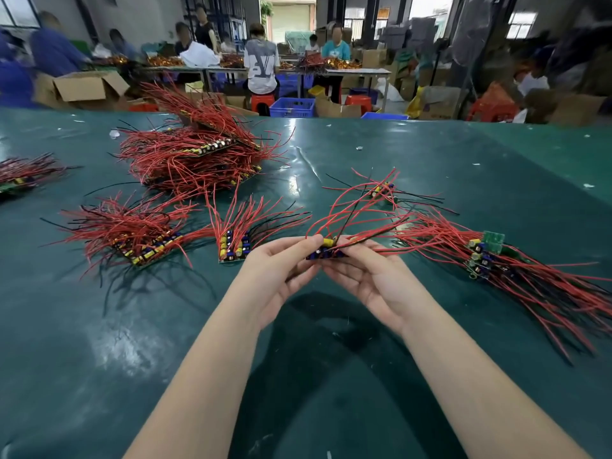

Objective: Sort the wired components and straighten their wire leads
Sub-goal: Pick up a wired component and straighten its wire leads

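Observation:
Both hands hold one small circuit board (326,251) with yellow and blue parts above the green table (99,326). My left hand (281,266) pinches its left end, thumb on top. My right hand (364,276) grips its right end where the red and black wire leads (347,207) come out; the leads arch up and to the right. A large heap of wired boards (198,154) lies at the back left. Smaller groups lie at the left (139,233) and centre left (235,240). A row of boards with long leads (496,256) lies at the right.
A single wired board (381,190) lies beyond my hands. Another bundle (23,175) sits at the far left edge. Past the table's far edge are people at benches, cardboard boxes (86,87), a blue crate (293,107) and red stools.

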Demonstrator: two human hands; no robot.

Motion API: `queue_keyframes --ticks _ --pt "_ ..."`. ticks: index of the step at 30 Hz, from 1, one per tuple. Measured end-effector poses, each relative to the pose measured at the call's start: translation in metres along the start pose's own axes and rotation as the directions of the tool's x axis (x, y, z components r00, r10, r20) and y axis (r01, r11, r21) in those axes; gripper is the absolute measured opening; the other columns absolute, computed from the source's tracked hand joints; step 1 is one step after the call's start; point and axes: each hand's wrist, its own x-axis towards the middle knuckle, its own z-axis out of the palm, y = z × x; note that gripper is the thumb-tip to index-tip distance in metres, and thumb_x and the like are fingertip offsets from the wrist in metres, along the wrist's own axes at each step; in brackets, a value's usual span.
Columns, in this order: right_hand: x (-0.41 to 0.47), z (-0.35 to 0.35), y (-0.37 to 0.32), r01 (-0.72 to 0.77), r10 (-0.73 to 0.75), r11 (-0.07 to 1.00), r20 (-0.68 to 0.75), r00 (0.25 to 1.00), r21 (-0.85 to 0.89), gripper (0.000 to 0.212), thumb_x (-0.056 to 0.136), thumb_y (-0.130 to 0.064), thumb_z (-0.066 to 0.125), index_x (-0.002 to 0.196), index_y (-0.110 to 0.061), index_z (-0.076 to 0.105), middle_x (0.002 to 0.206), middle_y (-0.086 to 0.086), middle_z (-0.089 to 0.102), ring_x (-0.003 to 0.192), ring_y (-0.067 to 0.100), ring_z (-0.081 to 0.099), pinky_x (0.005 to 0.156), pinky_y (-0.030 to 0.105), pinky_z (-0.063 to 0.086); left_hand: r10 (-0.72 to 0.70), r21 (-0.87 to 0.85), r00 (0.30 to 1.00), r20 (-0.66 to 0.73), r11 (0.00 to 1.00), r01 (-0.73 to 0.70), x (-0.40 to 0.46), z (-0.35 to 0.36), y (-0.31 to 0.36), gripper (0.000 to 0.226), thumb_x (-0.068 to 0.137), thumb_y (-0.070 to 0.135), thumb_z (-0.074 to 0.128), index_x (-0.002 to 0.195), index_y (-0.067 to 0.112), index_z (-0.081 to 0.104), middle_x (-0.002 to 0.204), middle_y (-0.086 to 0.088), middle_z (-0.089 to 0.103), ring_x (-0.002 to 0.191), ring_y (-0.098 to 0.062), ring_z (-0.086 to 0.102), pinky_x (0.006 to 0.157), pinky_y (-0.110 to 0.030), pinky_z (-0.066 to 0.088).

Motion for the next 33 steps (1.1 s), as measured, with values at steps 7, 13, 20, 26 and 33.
queue_keyframes --ticks 7,13,20,26,33 --pt "-0.002 -0.002 -0.003 -0.024 0.026 0.998 -0.027 0.999 0.055 0.011 0.077 -0.005 0.062 0.087 -0.001 0.065 0.081 0.017 0.073 0.072 0.027 0.073 0.063 0.028 0.058 -0.007 -0.019 0.999 0.049 1.000 0.008 0.001 -0.006 -0.001 0.018 0.058 0.025 0.079 0.072 0.014 0.079 0.079 -0.005 0.075 0.066 -0.008 0.070 0.062 -0.017 0.055" --pt "-0.002 -0.002 -0.003 -0.062 0.064 0.989 -0.009 0.998 0.134 0.015 0.077 -0.009 0.062 0.089 -0.001 0.065 0.080 0.014 0.074 0.071 0.020 0.073 0.061 0.023 0.057 -0.084 -0.194 0.995 0.053 0.977 0.092 0.002 -0.003 -0.001 0.012 0.060 0.021 0.078 0.063 0.010 0.077 0.074 -0.006 0.073 0.066 -0.010 0.070 0.059 -0.016 0.055" --pt "-0.002 -0.006 -0.001 -0.044 0.027 0.989 -0.123 0.992 -0.140 0.010 0.093 -0.007 0.058 0.090 -0.001 0.065 0.076 0.010 0.074 0.060 0.015 0.070 0.054 0.020 0.055 0.041 -0.600 0.983 -0.179 0.787 -0.142 0.005 -0.006 0.010 0.014 0.068 0.013 0.073 0.056 0.008 0.073 0.065 -0.004 0.069 0.058 -0.010 0.067 0.062 -0.020 0.057" --pt "-0.006 0.011 0.008 -0.119 0.158 0.966 0.160 0.974 -0.230 0.013 0.093 0.004 0.052 0.096 -0.002 0.063 0.090 0.012 0.072 0.078 0.022 0.070 0.076 0.029 0.059 0.128 -0.603 0.944 -0.303 0.742 -0.294 0.004 -0.008 0.016 0.017 0.087 0.010 0.066 0.070 0.007 0.070 0.063 -0.001 0.068 0.056 -0.007 0.066 0.059 -0.016 0.054" --pt "0.002 0.012 0.018 0.074 -0.083 0.971 -0.031 0.996 -0.229 0.049 0.086 0.014 0.059 0.124 -0.014 0.048 0.124 0.004 0.056 0.106 0.032 0.065 0.088 0.037 0.056 0.218 -0.446 0.934 -0.284 0.832 -0.330 0.005 -0.005 0.014 0.008 0.090 0.006 0.062 0.083 0.003 0.064 0.065 -0.004 0.066 0.064 -0.012 0.067 0.066 -0.022 0.057"
